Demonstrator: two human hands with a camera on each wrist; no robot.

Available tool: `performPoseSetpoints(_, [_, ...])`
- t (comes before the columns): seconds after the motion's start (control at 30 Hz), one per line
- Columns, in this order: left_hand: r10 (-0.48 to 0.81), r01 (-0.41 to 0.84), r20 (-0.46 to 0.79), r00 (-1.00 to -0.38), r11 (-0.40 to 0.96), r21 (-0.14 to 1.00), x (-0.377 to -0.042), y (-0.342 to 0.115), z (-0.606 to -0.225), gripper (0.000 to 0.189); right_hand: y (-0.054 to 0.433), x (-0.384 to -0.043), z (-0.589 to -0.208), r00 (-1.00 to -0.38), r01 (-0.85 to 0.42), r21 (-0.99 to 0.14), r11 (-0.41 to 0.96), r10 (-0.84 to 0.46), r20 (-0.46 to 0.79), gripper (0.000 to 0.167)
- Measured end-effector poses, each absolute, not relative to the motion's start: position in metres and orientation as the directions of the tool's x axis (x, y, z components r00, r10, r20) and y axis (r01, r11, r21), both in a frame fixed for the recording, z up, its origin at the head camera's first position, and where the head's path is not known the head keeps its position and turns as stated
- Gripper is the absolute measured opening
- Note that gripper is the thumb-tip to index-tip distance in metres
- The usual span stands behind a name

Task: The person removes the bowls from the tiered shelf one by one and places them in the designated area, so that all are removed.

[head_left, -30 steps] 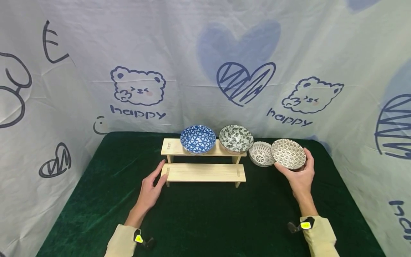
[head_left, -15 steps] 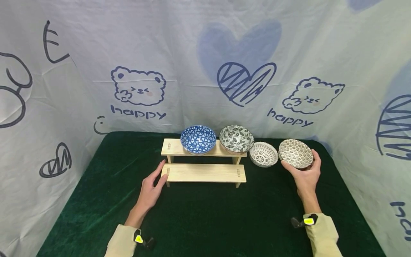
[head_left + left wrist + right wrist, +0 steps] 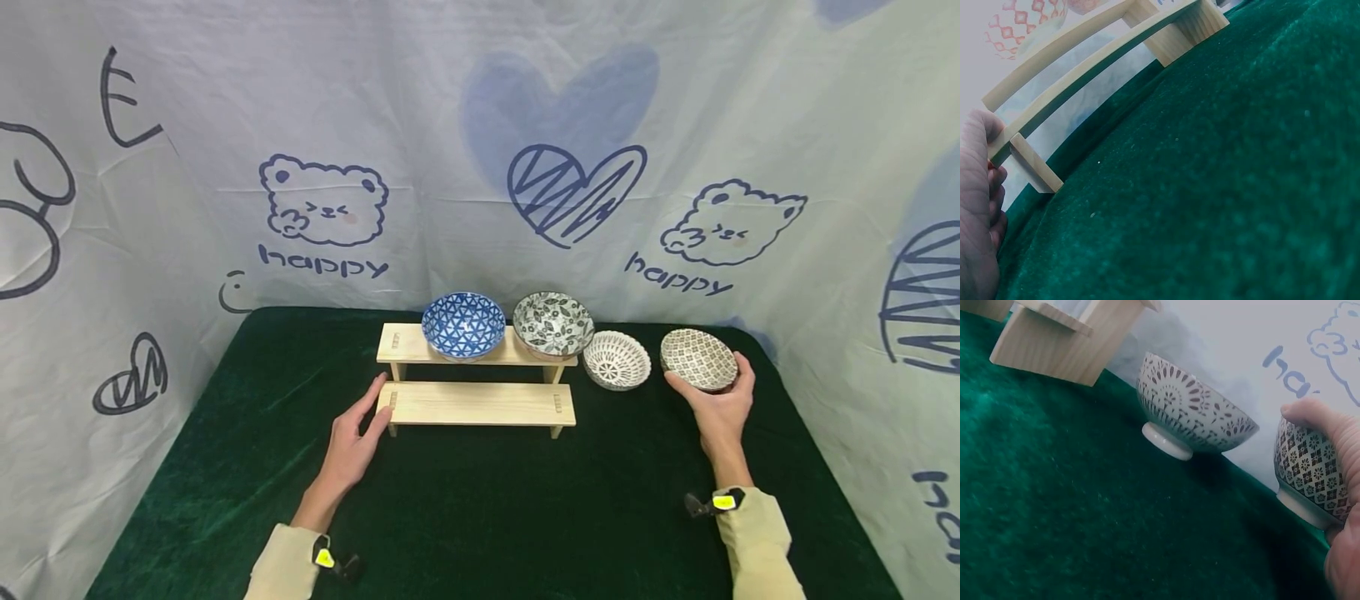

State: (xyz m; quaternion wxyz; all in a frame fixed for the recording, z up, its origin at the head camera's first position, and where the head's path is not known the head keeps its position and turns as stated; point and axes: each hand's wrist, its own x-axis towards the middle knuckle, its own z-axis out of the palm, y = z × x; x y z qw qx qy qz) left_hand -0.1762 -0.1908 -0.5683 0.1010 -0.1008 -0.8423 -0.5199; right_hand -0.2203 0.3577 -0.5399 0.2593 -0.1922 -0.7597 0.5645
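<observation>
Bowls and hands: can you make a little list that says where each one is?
blue bowl: top shelf of rack
leafy bowl: top shelf, right of blue bowl
white bowl: on green cloth, right of rack
checked bowl: on cloth, apart from white bowl
right hand: holds checked bowl
left hand: touches rack's lower left end

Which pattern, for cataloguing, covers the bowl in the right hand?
Brown diamond lattice on white bowl; head view.

Both arms wear pale yellow-beige long sleeves with loose cuffs. A small black device with a bright yellow-green patch is strapped at each wrist. The left hand [image 3: 352,442] and right hand [image 3: 716,408] are bare.
</observation>
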Motion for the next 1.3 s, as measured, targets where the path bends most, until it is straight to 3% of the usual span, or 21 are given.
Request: performPoseSetpoints(1.3, [0.067,0.289,0.289,-0.955,0.43,0.855,-0.177,-0.191,-0.569,0.056,0.362,-0.227,-0.557,-0.835,0.051,-0.965,0.257,0.54,0.1,0.114])
